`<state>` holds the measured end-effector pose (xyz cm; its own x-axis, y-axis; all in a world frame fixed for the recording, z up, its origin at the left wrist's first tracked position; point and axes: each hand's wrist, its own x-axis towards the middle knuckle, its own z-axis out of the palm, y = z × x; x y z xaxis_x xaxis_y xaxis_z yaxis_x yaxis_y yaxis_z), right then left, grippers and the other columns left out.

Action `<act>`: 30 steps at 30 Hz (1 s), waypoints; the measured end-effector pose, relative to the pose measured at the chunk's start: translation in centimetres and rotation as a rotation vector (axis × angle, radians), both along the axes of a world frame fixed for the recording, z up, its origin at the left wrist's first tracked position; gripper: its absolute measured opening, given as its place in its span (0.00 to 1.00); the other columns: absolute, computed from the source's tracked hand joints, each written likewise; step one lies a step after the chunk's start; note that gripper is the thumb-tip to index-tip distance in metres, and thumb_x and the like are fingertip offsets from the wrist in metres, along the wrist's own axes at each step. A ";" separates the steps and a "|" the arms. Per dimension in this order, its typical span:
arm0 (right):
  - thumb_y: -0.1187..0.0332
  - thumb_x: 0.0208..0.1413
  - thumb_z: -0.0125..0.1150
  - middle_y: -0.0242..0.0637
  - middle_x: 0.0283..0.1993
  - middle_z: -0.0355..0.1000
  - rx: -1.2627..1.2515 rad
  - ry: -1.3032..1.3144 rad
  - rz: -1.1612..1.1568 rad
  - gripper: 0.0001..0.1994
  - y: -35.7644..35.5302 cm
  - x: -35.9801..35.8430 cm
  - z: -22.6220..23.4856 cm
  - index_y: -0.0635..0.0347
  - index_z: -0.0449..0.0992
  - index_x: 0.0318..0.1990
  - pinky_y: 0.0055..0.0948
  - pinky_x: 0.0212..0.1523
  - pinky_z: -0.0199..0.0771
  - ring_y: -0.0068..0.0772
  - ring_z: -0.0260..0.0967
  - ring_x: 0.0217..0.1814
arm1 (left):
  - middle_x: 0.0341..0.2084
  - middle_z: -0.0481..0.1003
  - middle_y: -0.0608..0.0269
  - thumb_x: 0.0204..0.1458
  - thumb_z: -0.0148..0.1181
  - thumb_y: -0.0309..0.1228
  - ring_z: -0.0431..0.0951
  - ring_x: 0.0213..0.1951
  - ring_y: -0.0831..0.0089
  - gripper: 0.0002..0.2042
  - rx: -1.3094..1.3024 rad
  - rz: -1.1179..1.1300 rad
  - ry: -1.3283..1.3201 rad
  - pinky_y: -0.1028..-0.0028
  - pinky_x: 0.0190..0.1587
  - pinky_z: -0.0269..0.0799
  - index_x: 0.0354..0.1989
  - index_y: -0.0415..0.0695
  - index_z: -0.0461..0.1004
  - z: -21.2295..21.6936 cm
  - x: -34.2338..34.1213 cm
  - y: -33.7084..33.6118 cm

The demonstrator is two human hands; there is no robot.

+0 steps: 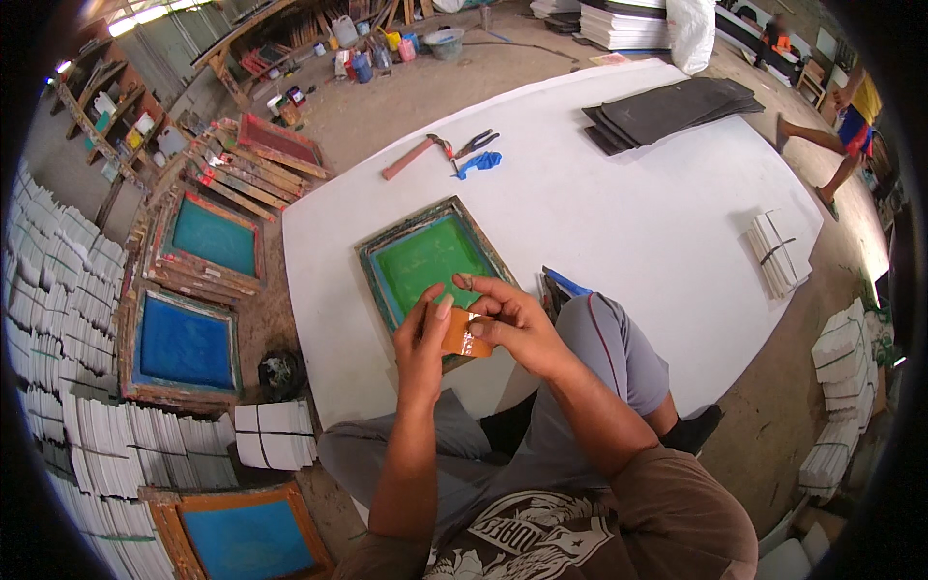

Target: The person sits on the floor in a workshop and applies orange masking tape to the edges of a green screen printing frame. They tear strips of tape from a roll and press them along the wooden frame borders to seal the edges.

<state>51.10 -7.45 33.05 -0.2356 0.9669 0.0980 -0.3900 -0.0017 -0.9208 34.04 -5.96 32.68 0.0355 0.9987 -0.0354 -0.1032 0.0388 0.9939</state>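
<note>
A roll of shiny orange-brown packing tape point(464, 332) is held between my two hands above a screen-printing frame. My left hand point(421, 340) grips its left side, thumb pointing up along it. The right hand point(522, 327) presses a thumb against the tape's face, with its index finger reaching over toward the left fingertips. Whether a strip is pulled free between the fingertips is too small to tell. Beneath lies the printing frame point(401, 224), with green mesh and a stained wooden border, flat on a white board point(619, 222). My hands cover its lower right part.
Beyond the frame lie a hammer point(409, 159), pliers point(476, 144) and a crumpled blue piece point(480, 164). Dark sheets point(672, 111) and a strapped white bundle point(776, 253) rest on the board's right. More frames point(186, 340) stand at left. A person point(847, 135) walks at far right.
</note>
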 end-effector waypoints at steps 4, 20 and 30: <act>0.84 0.50 0.52 0.32 0.38 0.76 0.029 -0.022 -0.015 0.36 0.0 0.0 0.6 0.64 0.63 0.71 0.20 0.39 0.69 0.18 0.70 0.38 | 0.40 0.73 0.68 0.61 0.64 0.43 0.70 0.41 0.80 0.26 0.003 0.001 -0.046 0.80 0.47 0.64 0.60 0.34 0.73 0.5 0.3 -0.1; 0.85 0.53 0.50 0.34 0.40 0.78 0.061 -0.049 -0.017 0.35 0.2 0.3 -0.3 0.61 0.61 0.73 0.20 0.42 0.71 0.17 0.71 0.41 | 0.43 0.76 0.62 0.61 0.64 0.45 0.74 0.44 0.78 0.28 0.008 -0.063 0.008 0.79 0.43 0.72 0.61 0.34 0.73 0.2 0.0 0.2; 0.85 0.52 0.44 0.44 0.49 0.79 0.078 -0.105 0.042 0.37 0.2 0.8 -0.1 0.62 0.58 0.74 0.22 0.48 0.74 0.21 0.74 0.47 | 0.44 0.76 0.61 0.59 0.65 0.47 0.77 0.42 0.78 0.29 -0.014 -0.071 0.021 0.78 0.35 0.75 0.60 0.37 0.74 -0.5 -0.3 0.3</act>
